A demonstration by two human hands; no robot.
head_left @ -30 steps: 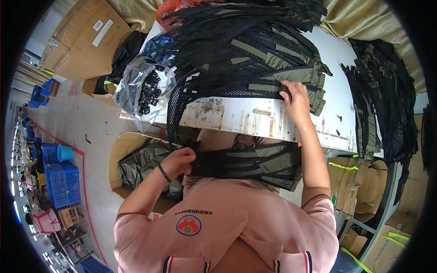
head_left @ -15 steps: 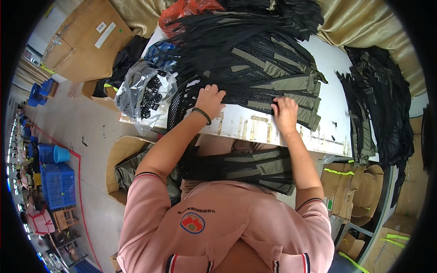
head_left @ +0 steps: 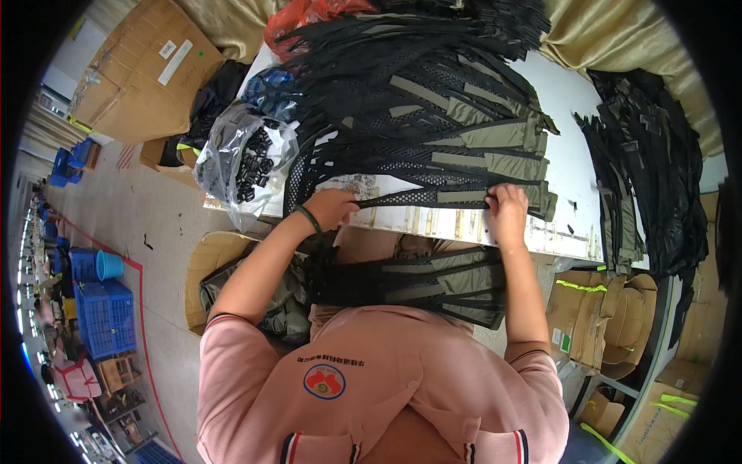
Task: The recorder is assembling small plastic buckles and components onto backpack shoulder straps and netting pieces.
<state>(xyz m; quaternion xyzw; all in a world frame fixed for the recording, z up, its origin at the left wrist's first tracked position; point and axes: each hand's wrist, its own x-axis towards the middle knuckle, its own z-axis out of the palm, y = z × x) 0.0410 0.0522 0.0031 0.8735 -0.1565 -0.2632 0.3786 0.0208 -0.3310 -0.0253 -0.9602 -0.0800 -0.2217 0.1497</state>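
A black mesh strap piece with an olive fabric panel (head_left: 457, 197) is stretched along the near edge of the white table. My left hand (head_left: 332, 209) is closed on its narrow black end. At the wider olive end, my right hand (head_left: 508, 210) grips the edge, thumb toward the panel. Just beyond lies a fanned pile of similar mesh strap pieces (head_left: 495, 138), olive ends to the right and black ends to the left. More such pieces (head_left: 410, 280) lie across my lap. The undersides of my fingers are hidden.
Left on the table (head_left: 558, 238) sits a clear plastic bag (head_left: 253, 161) of small black buckles, with red plastic (head_left: 290, 27) behind. Another dark pile (head_left: 649, 178) hangs at the right. Cardboard boxes (head_left: 147, 69) stand at the left, with an open carton (head_left: 209, 267) beside my lap.
My left hand has come nearer and slightly left, drawing one strap piece away from the pile. My right hand has shifted slightly right and nearer, taking hold of its olive end.
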